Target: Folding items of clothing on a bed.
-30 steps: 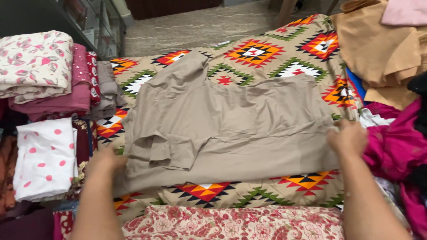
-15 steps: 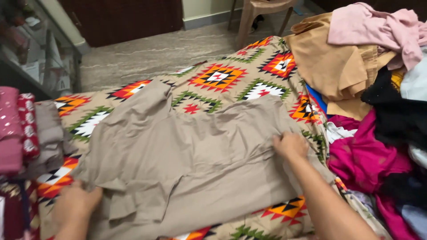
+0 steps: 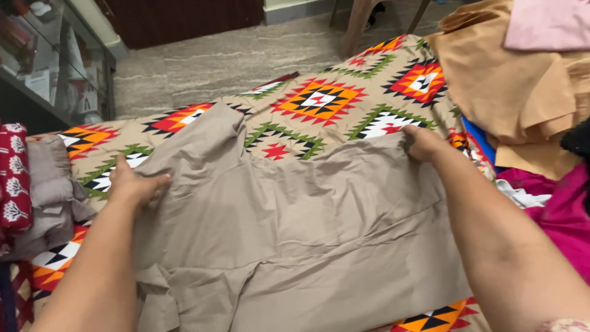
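A plain taupe cloth [image 3: 295, 227] lies spread on a bed covered by a beige sheet with orange, red and green geometric patterns [image 3: 319, 101]. My left hand [image 3: 132, 183] rests flat on the cloth's far left edge, fingers spread. My right hand [image 3: 424, 142] pinches the cloth's far right corner between fingers and thumb. The near part of the cloth is creased and bunched at the lower left.
Folded garments, grey [image 3: 49, 184] and red with white print [image 3: 13, 178], are stacked at the left. A heap of tan [image 3: 522, 86], pink [image 3: 547, 24] and magenta [image 3: 559, 215] clothes lies at the right. A glass cabinet [image 3: 55, 61] and a stone floor [image 3: 233, 55] lie beyond.
Both hands have moved from the cloth's near edge up to its far edge. The view has shifted closer and to the right.
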